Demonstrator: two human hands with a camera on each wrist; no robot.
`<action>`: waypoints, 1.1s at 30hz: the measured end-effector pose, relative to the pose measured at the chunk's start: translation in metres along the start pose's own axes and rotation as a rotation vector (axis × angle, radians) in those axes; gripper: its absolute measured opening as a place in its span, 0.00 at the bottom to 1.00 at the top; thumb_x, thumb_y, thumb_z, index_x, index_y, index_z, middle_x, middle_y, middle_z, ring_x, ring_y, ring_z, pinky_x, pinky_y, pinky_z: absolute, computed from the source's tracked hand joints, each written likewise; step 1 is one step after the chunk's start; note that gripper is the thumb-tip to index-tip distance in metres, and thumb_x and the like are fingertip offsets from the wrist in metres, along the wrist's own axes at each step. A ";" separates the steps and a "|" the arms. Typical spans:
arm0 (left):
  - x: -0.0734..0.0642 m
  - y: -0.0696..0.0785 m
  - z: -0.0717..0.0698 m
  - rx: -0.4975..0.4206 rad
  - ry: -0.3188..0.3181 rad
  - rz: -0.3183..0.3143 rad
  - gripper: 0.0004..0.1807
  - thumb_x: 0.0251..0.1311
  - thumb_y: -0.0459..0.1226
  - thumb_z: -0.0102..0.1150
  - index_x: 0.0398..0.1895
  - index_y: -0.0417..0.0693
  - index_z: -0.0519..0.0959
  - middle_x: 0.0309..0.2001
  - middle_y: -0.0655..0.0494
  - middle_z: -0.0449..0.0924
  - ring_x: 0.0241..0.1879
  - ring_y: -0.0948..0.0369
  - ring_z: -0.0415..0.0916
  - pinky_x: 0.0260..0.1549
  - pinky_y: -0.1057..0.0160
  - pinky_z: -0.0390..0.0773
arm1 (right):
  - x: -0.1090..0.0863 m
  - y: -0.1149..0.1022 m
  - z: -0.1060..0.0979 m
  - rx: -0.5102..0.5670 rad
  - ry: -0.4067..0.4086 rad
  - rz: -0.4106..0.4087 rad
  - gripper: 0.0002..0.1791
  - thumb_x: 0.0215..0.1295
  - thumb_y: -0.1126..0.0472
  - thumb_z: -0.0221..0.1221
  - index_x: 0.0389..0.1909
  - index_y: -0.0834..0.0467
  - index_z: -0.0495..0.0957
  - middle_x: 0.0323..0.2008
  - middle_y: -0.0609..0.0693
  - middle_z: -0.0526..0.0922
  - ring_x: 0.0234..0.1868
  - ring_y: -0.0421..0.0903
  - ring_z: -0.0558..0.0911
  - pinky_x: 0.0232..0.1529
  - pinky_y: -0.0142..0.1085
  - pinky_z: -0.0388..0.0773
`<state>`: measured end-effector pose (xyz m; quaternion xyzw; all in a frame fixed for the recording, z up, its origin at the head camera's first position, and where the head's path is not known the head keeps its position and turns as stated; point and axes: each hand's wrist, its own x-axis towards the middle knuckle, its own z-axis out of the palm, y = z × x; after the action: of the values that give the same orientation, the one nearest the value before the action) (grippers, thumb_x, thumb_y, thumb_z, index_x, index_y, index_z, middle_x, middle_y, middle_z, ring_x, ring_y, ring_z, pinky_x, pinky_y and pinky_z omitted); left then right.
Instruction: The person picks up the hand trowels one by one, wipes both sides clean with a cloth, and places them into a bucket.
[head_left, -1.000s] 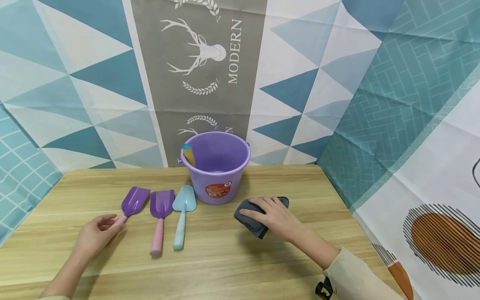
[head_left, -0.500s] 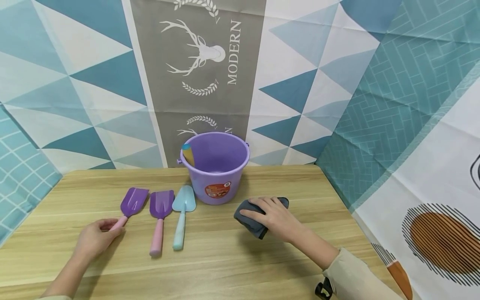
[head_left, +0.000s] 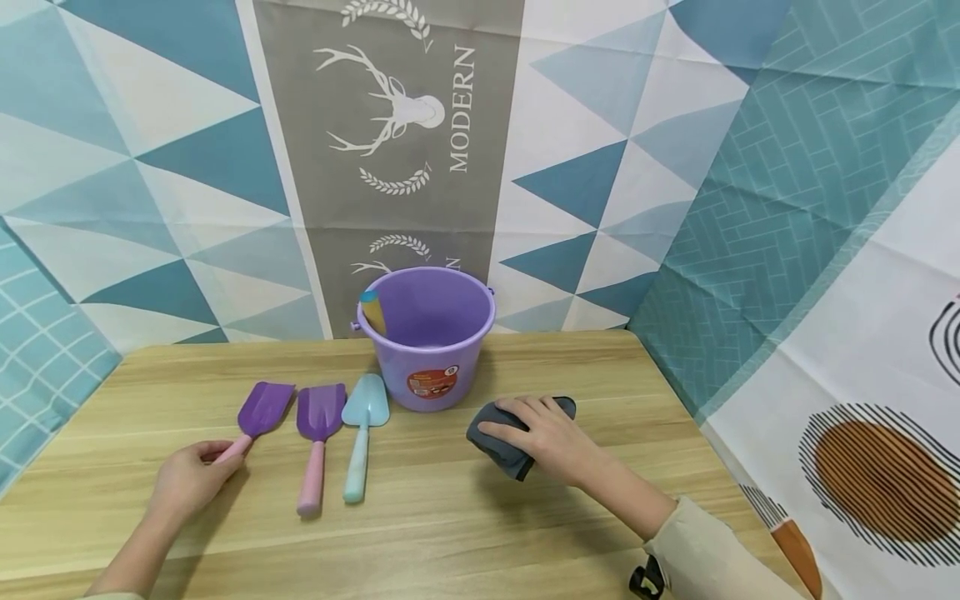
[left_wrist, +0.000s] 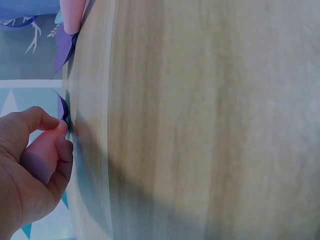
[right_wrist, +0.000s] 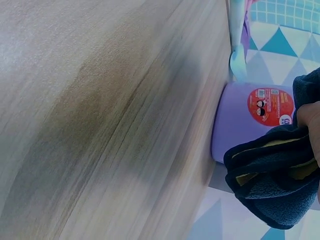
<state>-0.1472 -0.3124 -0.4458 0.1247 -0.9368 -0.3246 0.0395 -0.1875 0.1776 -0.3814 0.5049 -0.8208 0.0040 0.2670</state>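
On the left, my left hand [head_left: 186, 482] pinches the pink handle of a toy shovel with a purple blade [head_left: 266, 407]; the left wrist view shows thumb and fingers around that handle [left_wrist: 45, 150]. Beside it lie a second purple shovel [head_left: 321, 412] and a light blue trowel [head_left: 367, 400]. To the right, my right hand [head_left: 547, 437] grips a folded dark grey cloth [head_left: 497, 437]. Yellow shows between the folds of this cloth [right_wrist: 272, 175] in the right wrist view. Behind these stands a purple bucket [head_left: 424, 367] with a yellow, blue-tipped handle [head_left: 372, 312] leaning inside.
The wooden table [head_left: 420, 542] spans the foreground. Its back edge meets a patterned wall cloth [head_left: 165, 208] with triangles and a deer print. A teal cloth [head_left: 757, 217] hangs along the right side.
My left hand has closed its hold on the shovel handle and shifted slightly down. The right hand and cloth look the same. The head view has tilted slightly.
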 end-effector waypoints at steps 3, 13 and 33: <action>-0.002 0.000 0.000 0.003 0.016 -0.002 0.34 0.61 0.57 0.50 0.50 0.33 0.77 0.43 0.36 0.81 0.37 0.53 0.77 0.32 0.61 0.69 | 0.000 0.000 0.000 0.003 0.005 0.002 0.33 0.54 0.67 0.64 0.61 0.44 0.70 0.56 0.53 0.74 0.54 0.49 0.75 0.43 0.45 0.77; -0.005 0.001 -0.008 -0.011 0.009 -0.008 0.35 0.58 0.58 0.54 0.51 0.35 0.76 0.47 0.33 0.78 0.42 0.45 0.76 0.33 0.58 0.70 | 0.002 0.000 -0.001 0.017 -0.001 0.005 0.35 0.51 0.67 0.67 0.61 0.44 0.70 0.56 0.54 0.74 0.54 0.50 0.75 0.43 0.45 0.77; -0.023 0.013 -0.022 0.027 0.046 0.124 0.27 0.57 0.54 0.59 0.49 0.40 0.80 0.30 0.53 0.83 0.23 0.77 0.67 0.21 0.70 0.68 | 0.002 0.002 -0.001 0.014 0.007 0.005 0.39 0.45 0.65 0.71 0.61 0.44 0.69 0.56 0.54 0.74 0.54 0.50 0.76 0.42 0.46 0.77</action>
<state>-0.1244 -0.3095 -0.4206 0.0742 -0.9459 -0.3059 0.0793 -0.1898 0.1770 -0.3790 0.5047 -0.8211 0.0124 0.2662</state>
